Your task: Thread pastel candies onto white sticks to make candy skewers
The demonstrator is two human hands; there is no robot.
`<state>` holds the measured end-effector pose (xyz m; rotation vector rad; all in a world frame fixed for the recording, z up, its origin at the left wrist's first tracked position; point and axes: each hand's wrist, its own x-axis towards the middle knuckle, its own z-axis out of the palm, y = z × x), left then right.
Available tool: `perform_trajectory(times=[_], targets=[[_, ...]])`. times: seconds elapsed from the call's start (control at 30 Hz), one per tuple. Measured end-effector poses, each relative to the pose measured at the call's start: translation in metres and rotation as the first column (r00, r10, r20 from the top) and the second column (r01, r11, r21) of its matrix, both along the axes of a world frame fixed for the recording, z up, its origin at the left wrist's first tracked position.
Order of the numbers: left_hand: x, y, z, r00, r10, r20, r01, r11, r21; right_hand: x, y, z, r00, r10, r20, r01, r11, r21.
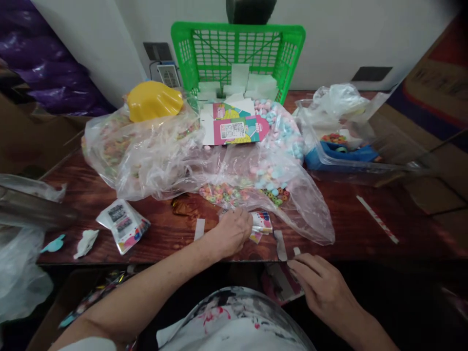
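Against a pale wall, a dark wood-grained bench (340,209) carries one green plastic basket (237,30), with several white card pieces (239,75) inside. Two clear bags lie before it: the left bag (146,161) holds multicoloured pieces, the right bag (307,204) pink and blue ones (283,129). One yellow dish (153,102) rests on the left bag. At right, one clear tub (347,170) contains a blue tray (360,154). The person's left hand (236,231) curls over small printed cards (262,222) near the bench's front edge (whether it grips one cannot be told). The right hand (321,287) is at that edge, fingers close together, its hold unclear, beside one of three pale strips (281,245). One fanned stack of printed packets (124,225) lies farther left.
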<state>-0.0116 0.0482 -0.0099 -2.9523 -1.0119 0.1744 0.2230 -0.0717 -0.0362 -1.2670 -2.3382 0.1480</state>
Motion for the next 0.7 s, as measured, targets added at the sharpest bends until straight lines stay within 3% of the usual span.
perform_trajectory(times=[0.13, 0.43, 0.7], targets=[[-0.003, 0.001, -0.007, 1.000, 0.001, -0.029, 0.002, 0.997, 0.075, -0.002, -0.005, -0.005, 1.000, -0.030, -0.007, 0.030, 0.999, 0.010], [-0.010, 0.009, 0.008, 0.990, -0.122, -0.071, 0.114, 0.988, -0.107, -0.008, -0.003, -0.015, 0.997, -0.064, 0.049, 0.066, 0.997, -0.041], [0.010, 0.023, -0.008, 0.990, -0.133, -0.046, 0.135, 0.990, 0.047, -0.010, -0.007, -0.015, 0.983, -0.126, 0.133, 0.124, 0.992, 0.023]])
